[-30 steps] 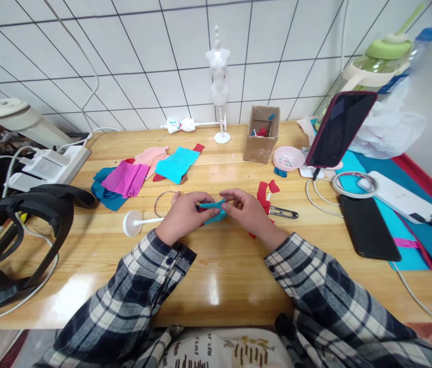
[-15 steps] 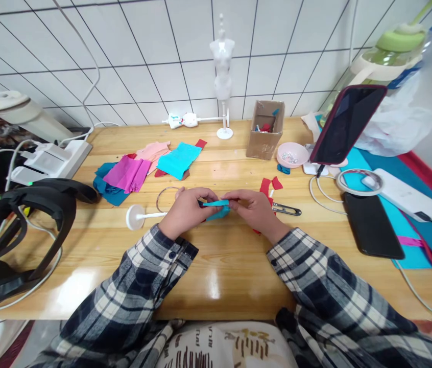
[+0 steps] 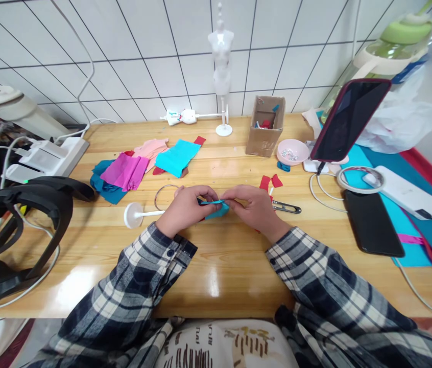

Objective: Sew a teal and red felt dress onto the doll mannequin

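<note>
My left hand [image 3: 193,207] is closed, its thumb and fingers pinching a small cyan piece of cloth [image 3: 216,210]. From under that hand a white stand with a round base [image 3: 134,215] sticks out to the left; whatever is at its other end is hidden by the hand. My right hand [image 3: 252,204] pinches the right edge of the same cyan cloth, fingertips almost meeting those of the left. Red scraps [image 3: 265,183] and black thread snips [image 3: 287,206] lie just beside the right hand. A thin ring [image 3: 165,186] is partly behind the left hand.
Cloth pieces in cyan [image 3: 177,157], magenta [image 3: 124,171] and other colours lie back left. A white mini dress form [image 3: 221,66], cardboard box [image 3: 262,138] and pink bead bowl [image 3: 292,152] stand behind. Phones [image 3: 373,225] and cables are right; a black headset [image 3: 53,225] is left.
The cyan strip between my fingertips has tilted and now shows a thinner edge. Both hands stay in nearly the same place; the view has shifted slightly.
</note>
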### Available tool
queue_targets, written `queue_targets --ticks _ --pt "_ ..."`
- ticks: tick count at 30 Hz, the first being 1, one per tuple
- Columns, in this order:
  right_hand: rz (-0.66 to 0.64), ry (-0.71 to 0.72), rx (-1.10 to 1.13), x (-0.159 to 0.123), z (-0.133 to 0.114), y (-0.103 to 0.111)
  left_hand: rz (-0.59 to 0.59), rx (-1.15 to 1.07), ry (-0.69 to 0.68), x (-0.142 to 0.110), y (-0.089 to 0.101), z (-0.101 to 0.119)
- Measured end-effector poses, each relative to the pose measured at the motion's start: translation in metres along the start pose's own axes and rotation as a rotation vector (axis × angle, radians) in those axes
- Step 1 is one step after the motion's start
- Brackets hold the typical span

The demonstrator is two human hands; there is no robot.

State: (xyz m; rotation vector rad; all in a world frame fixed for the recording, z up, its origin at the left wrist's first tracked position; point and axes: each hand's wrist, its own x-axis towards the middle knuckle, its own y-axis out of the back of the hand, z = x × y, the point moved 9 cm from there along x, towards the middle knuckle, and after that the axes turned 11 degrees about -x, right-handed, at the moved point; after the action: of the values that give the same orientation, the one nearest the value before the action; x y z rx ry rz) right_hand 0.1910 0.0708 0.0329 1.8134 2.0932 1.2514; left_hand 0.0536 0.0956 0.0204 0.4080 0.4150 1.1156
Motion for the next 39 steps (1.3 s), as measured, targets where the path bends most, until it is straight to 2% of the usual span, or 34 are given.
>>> queue_targets --ticks 7,12,15,19,22,26,31,35,39 --pt "-0.104 0.218 -0.208 -0.007 -0.006 -0.001 -0.031 -0.029 -0.012 0.002 -0.002 -0.003" --pt "-0.175 0.249 -0.260 -0.009 -0.006 -0.002 -0.057 -0.024 -0.007 0.003 -0.004 -0.005" --pt "-0.166 0.247 -0.238 -0.009 -0.008 -0.001 -0.025 0.028 -0.061 0.002 -0.002 0.000" --pt "-0.145 0.240 -0.231 -0.007 -0.007 -0.001 0.055 0.196 -0.261 -0.004 0.008 0.020" --pt "-0.152 0.247 -0.252 -0.006 -0.006 -0.003 0.054 0.297 -0.393 -0.013 0.013 0.028" --pt "-0.171 0.226 -0.231 -0.005 -0.004 -0.004 0.027 0.382 -0.501 -0.023 0.019 0.027" --pt "-0.138 0.217 -0.165 -0.005 -0.003 -0.004 0.019 0.426 -0.535 -0.029 0.022 0.024" --pt "-0.131 0.087 -0.095 -0.004 0.010 -0.001 0.078 0.453 -0.545 -0.031 0.025 0.029" --pt "-0.254 0.066 -0.212 -0.007 0.009 -0.001 0.160 0.488 -0.563 -0.036 0.026 0.044"
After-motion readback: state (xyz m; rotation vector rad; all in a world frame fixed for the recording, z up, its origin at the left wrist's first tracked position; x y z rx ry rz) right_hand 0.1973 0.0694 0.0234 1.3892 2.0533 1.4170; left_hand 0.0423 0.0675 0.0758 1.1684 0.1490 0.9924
